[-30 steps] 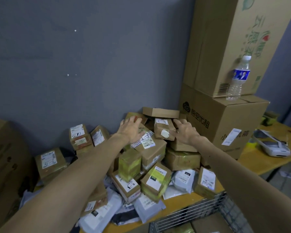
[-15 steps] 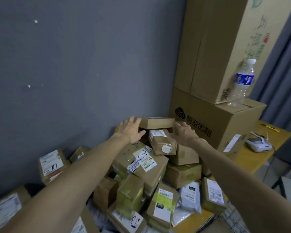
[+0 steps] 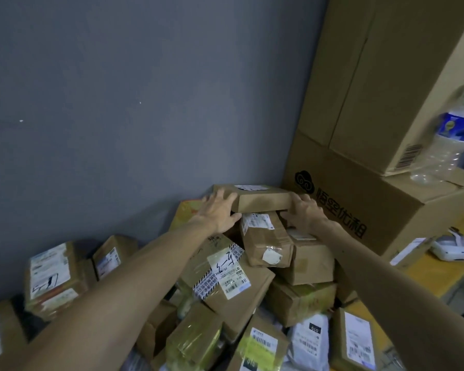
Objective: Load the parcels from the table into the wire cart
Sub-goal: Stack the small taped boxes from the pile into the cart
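Had the flat box (image 3: 263,200) atop the parcel pile (image 3: 225,279) at twelve o'clock clamped end to end, left hand (image 3: 219,213) at nine, right hand (image 3: 306,214) at three; looked stiff, probably light, best carried level by those ends.

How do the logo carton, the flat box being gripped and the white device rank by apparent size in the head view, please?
1. logo carton
2. flat box, gripped by the left hand and right hand
3. white device, clearly smallest
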